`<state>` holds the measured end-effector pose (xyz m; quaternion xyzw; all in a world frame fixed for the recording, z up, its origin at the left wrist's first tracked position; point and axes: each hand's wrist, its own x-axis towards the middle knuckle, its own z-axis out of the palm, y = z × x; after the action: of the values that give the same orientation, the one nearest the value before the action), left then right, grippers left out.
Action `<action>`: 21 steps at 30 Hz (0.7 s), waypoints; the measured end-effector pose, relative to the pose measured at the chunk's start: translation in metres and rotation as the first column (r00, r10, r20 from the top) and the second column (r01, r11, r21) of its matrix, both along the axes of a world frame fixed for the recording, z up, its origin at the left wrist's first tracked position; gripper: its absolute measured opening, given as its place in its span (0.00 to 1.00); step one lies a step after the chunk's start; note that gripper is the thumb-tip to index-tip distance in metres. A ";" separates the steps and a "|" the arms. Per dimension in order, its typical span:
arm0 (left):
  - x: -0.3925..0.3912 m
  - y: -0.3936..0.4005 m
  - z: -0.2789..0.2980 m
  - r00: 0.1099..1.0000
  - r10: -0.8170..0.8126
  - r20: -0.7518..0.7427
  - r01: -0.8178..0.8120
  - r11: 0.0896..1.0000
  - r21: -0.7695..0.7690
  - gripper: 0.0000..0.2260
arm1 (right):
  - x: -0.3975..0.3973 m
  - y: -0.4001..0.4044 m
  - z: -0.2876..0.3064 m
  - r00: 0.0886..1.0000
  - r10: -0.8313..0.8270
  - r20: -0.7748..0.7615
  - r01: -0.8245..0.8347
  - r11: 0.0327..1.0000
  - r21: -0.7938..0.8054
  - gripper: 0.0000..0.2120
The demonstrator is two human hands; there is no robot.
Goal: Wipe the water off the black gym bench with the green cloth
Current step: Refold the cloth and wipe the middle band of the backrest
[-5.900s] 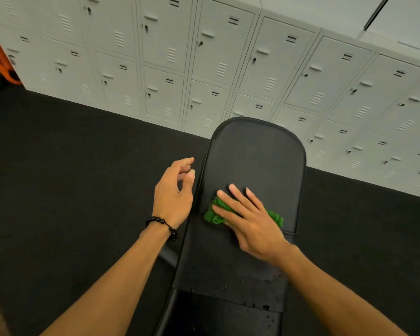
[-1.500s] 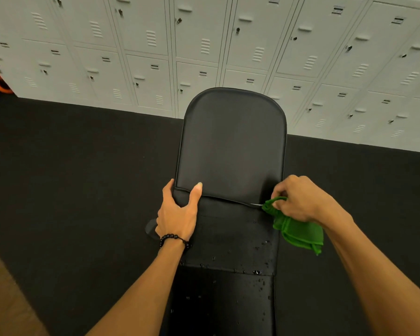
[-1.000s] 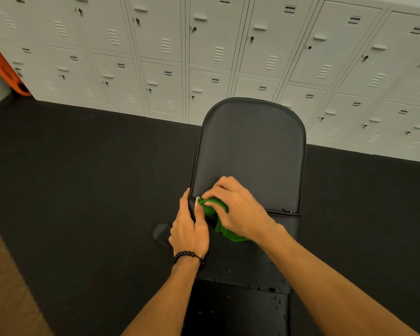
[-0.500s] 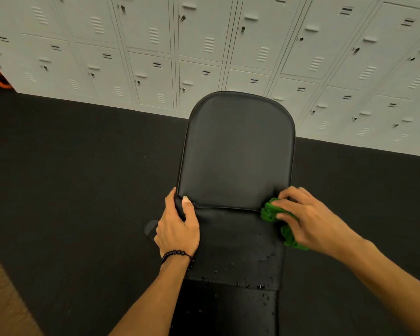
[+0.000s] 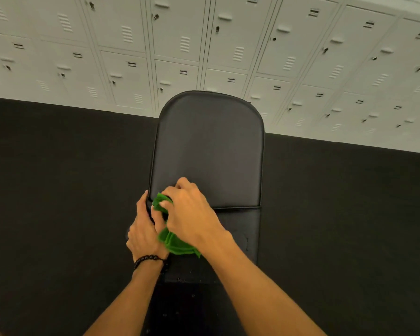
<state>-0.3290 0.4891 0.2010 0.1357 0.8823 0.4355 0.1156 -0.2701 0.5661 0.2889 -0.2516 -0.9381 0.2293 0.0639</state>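
The black bench (image 5: 207,151) stands on dark floor (image 5: 58,190), its rounded far pad (image 5: 209,132) ending near the lockers (image 5: 204,44). At the seam between that pad and the nearer one, by the left edge, the green cloth (image 5: 172,241) lies bunched on the bench under the right hand (image 5: 192,214), while the left hand (image 5: 143,234) grips the left edge just beside it. A few water drops (image 5: 178,279) dot the nearest part of the bench.

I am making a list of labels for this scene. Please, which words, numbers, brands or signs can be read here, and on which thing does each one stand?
None can be read.
Lockers: small dark label slots on the doors, too small and blurred to show any number.
Bench: no brand or text shows.
Cloth: no label shows.
Bracelet: plain dark beads.
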 end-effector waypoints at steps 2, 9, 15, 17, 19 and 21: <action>0.003 0.000 0.001 0.999 0.018 -0.050 -0.016 0.999 0.048 0.23 | 0.022 0.011 0.000 0.995 0.014 0.096 -0.017 1.000 0.021 0.13; 0.005 -0.001 0.004 1.000 0.007 -0.030 -0.004 0.997 0.079 0.19 | 0.106 0.096 0.033 0.840 -0.153 0.520 0.154 0.987 0.042 0.07; 0.003 -0.002 0.004 0.999 -0.018 -0.033 0.021 0.996 0.085 0.20 | 0.114 0.103 0.039 0.844 -0.182 0.504 0.200 0.980 0.018 0.09; 0.001 -0.003 0.003 0.999 -0.016 -0.031 0.019 0.996 0.085 0.19 | 0.105 0.093 0.041 0.857 -0.179 0.483 0.207 0.978 -0.005 0.06; 0.001 -0.002 0.003 0.999 -0.016 -0.040 0.020 0.997 0.080 0.20 | 0.085 0.076 0.041 0.901 -0.144 0.410 0.164 0.986 -0.015 0.05; 0.001 -0.002 0.002 1.000 -0.014 -0.017 0.015 0.998 0.069 0.21 | 0.052 0.050 0.037 0.938 -0.093 0.335 0.109 0.994 -0.029 0.07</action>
<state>-0.3282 0.4869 0.2030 0.1497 0.8667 0.4637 0.1068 -0.2177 0.6159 0.3257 -0.3358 -0.9157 0.2019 -0.0897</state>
